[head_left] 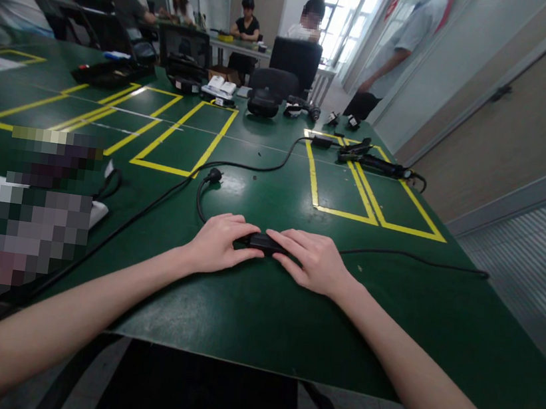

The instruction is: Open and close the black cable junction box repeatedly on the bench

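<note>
Both hands grip a black power adapter (268, 244) on the green table, just in front of me. My left hand (220, 241) is closed around its left end, thumb and fingers on either side. From the right, my right hand (316, 260) pinches the other end in the same way. A short cord with a black plug (214, 175) curls up beyond my left hand. On the right, a thin black cable (407, 254) runs from near my right hand towards the table's right edge.
Another long black cable (152, 205) crosses the table (218, 318) to a bundle of black gear (369, 160) at the right. Yellow tape rectangles (162, 166) mark the surface. A headset (263, 102) and small devices line the far edge. Several people sit behind; a person (398, 53) stands right.
</note>
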{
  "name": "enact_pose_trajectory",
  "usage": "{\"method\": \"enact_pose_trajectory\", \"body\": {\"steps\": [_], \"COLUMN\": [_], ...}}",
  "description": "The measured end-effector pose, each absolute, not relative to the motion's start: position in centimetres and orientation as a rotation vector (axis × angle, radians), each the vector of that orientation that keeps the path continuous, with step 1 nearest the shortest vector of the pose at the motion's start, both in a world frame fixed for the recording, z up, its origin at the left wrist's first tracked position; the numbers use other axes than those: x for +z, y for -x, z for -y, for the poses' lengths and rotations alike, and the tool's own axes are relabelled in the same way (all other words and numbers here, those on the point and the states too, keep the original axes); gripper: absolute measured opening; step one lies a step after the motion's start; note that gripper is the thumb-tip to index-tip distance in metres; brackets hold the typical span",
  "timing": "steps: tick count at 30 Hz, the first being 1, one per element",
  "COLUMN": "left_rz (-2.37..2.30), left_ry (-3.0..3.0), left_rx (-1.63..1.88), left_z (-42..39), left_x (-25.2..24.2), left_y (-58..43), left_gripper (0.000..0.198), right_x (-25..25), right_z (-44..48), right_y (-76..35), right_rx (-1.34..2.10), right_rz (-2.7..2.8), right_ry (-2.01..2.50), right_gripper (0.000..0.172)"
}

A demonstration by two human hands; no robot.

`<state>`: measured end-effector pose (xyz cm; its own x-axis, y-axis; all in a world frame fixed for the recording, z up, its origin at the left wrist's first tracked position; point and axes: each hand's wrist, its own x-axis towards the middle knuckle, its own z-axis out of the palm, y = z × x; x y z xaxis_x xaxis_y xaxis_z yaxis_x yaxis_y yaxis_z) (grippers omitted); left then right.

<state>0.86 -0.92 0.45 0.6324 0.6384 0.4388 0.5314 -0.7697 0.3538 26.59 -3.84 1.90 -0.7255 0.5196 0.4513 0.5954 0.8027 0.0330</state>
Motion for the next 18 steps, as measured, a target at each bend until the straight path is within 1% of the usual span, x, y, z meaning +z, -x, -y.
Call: {"method": "enact_pose_trajectory", "body": {"steps": [3, 5, 8, 11, 13, 18], "left_rz": [-0.968, -0.952, -0.911, -0.947, -0.955, -0.816], "left_ry": [-2.66, -2.646, -2.653, -2.67, -2.679, -2.714], "left_rx": [0.796, 0.819, 1.023, 1.292, 1.362, 1.184], "left_z": [0.9, 1.0, 1.1, 1.2, 1.3, 1.1], "left_x": [0.4, 0.5, 1.0, 1.5, 1.6, 1.1], "left_y": [-0.9, -0.9, -0.9, -0.7, -0.7, -0.8], "left_gripper": [0.042, 0.04, 0.036, 0.032, 0.028, 0.024], "right_x": [1.9, 1.7, 1.6, 1.8, 2.1, 3.2], "right_z": [3.8, 3.8, 3.5, 2.5, 1.3, -1.7], "right_y": [-26.4, -26.5, -27.2, -29.4, -31.6, -38.6], "right_rx": [-0.239, -0.261, -0.262, -0.175, -0.122, -0.08], "right_rz": [2.653, 2.668, 2.561, 2.272, 1.992, 1.32], "right_ry": [0.849, 0.839, 0.882, 1.04, 1.169, 1.508], "right_gripper": [0.047, 0.046, 0.045, 0.045, 0.046, 0.057]}}
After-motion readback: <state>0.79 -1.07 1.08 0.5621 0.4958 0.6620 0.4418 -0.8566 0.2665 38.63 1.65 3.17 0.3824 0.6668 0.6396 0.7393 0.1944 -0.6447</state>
